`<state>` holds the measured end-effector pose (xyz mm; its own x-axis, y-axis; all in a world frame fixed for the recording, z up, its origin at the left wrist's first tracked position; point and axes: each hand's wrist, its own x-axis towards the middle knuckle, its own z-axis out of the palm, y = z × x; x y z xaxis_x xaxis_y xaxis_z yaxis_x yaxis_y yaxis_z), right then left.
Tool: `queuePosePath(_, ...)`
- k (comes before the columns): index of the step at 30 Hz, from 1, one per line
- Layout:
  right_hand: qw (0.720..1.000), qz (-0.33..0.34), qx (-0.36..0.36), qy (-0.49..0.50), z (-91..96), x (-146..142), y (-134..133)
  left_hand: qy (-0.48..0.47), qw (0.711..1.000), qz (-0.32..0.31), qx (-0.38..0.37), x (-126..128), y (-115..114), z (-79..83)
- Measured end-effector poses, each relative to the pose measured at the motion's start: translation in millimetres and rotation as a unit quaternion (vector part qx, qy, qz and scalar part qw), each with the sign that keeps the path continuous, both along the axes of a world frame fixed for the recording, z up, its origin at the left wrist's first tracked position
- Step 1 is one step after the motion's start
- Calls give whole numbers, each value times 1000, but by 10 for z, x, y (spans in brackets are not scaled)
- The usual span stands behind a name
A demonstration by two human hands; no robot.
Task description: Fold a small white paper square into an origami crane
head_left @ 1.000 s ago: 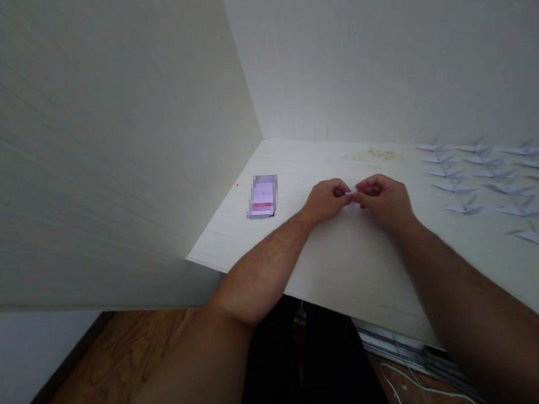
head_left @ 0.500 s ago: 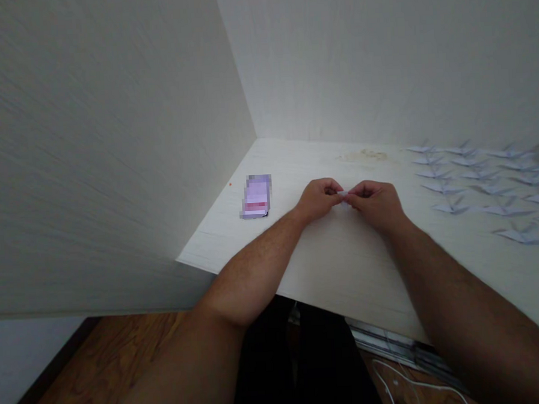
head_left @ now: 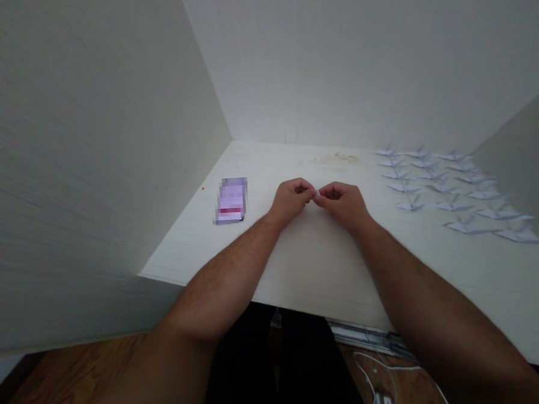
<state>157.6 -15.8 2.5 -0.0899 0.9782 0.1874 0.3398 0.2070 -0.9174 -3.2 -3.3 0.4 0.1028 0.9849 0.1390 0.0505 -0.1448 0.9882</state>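
Observation:
Pinched between both hands is a small piece of white paper (head_left: 317, 194), mostly covered by the fingertips. My left hand (head_left: 292, 201) closes thumb and fingers on its left side, and my right hand (head_left: 344, 204) grips it from the right. The fingertips of both hands nearly meet just above the white tabletop (head_left: 318, 266). How the paper is folded cannot be made out. To the right of my right hand stand several folded white paper cranes (head_left: 409, 203) in rows.
A phone (head_left: 231, 199) with a blurred purple screen lies left of my hands. White panels (head_left: 325, 60) enclose the tabletop at the back and sides. A brownish stain (head_left: 339, 158) marks the back of the surface. Below the front edge, a white cable (head_left: 366, 372) runs over the wooden floor.
The camera view has turned to the right, so everything appears shifted left and more cranes show. Both hands keep hold of the paper, with the fingertips closer together and less of it visible.

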Motion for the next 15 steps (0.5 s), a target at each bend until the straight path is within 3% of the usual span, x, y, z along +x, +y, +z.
queuePosePath(10,993,-29,71,-94,14,-28,-32,-26,999,3,24,35,-10,24)
queuePosePath(15,992,-44,70,-90,26,-44,-51,-27,999,14,42,54,-18,31)
